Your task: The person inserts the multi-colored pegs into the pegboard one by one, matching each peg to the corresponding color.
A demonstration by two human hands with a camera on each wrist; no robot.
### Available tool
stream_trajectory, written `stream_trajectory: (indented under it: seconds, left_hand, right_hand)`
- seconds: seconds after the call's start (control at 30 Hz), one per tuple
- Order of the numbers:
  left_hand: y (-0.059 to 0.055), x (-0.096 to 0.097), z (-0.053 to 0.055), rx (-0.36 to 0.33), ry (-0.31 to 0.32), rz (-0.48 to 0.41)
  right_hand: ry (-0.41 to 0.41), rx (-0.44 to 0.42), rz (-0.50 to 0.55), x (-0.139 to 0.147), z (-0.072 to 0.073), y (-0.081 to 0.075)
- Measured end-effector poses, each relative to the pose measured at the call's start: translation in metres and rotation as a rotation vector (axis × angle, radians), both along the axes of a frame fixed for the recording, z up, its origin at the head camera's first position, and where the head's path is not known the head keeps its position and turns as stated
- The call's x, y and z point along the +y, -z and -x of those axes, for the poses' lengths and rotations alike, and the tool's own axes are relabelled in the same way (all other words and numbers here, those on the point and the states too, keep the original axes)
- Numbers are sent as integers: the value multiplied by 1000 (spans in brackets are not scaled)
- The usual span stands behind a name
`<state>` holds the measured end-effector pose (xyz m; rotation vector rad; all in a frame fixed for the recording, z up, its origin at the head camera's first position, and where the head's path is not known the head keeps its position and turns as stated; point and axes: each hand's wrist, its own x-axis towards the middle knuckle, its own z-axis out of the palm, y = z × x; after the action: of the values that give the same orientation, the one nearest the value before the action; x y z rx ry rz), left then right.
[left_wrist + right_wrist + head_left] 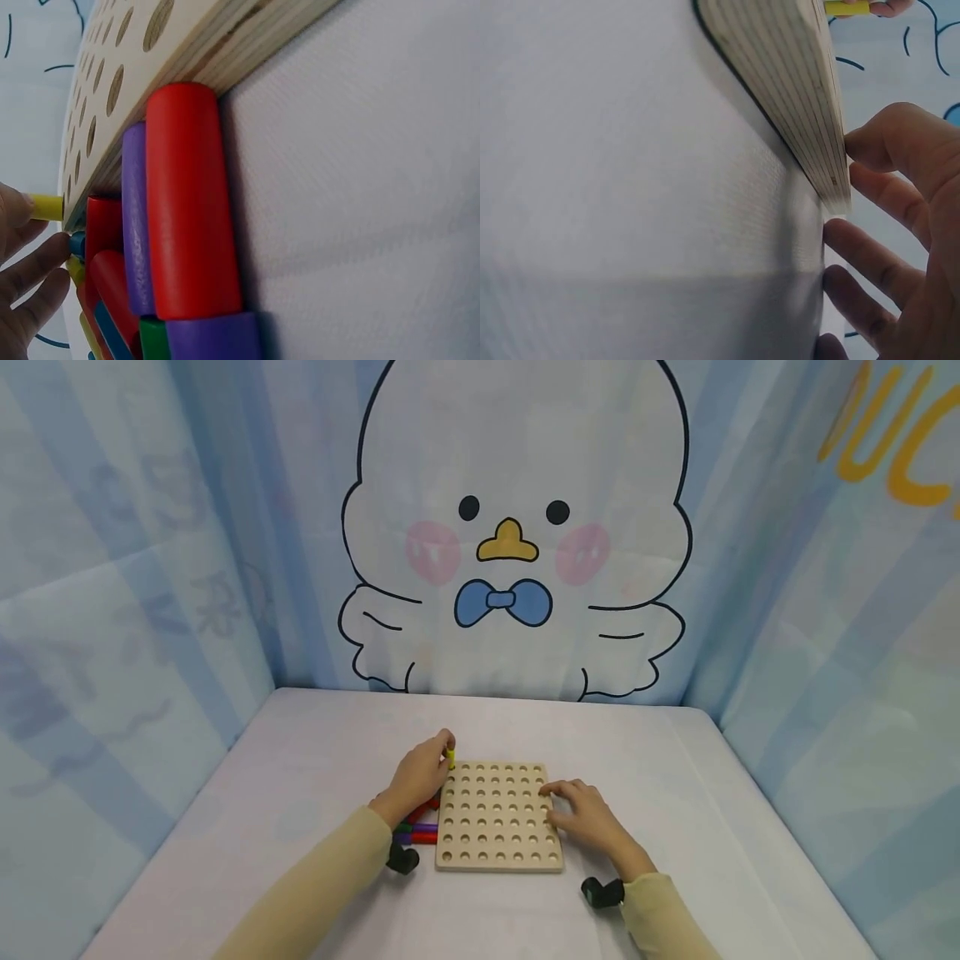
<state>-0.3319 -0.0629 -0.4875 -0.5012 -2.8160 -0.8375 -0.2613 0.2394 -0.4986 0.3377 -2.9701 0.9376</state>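
Note:
A wooden pegboard [498, 864] with rows of round holes lies flat on the table. At its far left corner my left hand [420, 774] pinches a yellow peg [48, 208] between thumb and finger. The peg stands upright with its lower end at the corner hole; how deep it sits I cannot tell. My right hand [588, 817] rests at the board's right edge, thumb and fingertips touching it, the other fingers loosely spread. Beside the board's left edge lies a pile of pegs, among them a thick red peg [193, 202] and a thin purple peg [136, 225].
The pile also holds a green peg [154, 339] and a blue peg [112, 330], partly under my left forearm in the head view. A pale cloth covers the table [600, 735]. Behind it hangs a curtain [517, 452] printed with a cartoon bird.

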Motion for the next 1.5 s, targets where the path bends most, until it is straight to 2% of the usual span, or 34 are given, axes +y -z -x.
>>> stream_trajectory:
  seconds: [0.4,0.7,0.87,1.13,1.27,1.5]
  left_hand:
    - [3,0,1,-28,0,-29]
    - [7,-2,0,-53,-11,-16]
    - [6,-2,1,-65,-8,-4]
    - [3,-2,-1,-47,-5,43]
    - [0,-8,-1,-57,-11,32]
    - [-6,-27,4,-95,-80,-3]
  right_hand:
    - [7,-10,24,1,0,2]
    - [12,-6,19,4,0,4]
    - [3,-7,9,8,4,7]
    - [-3,-20,21,9,5,9]
    - [-6,-28,31,9,4,7]
    - [-9,-31,28,11,5,9]
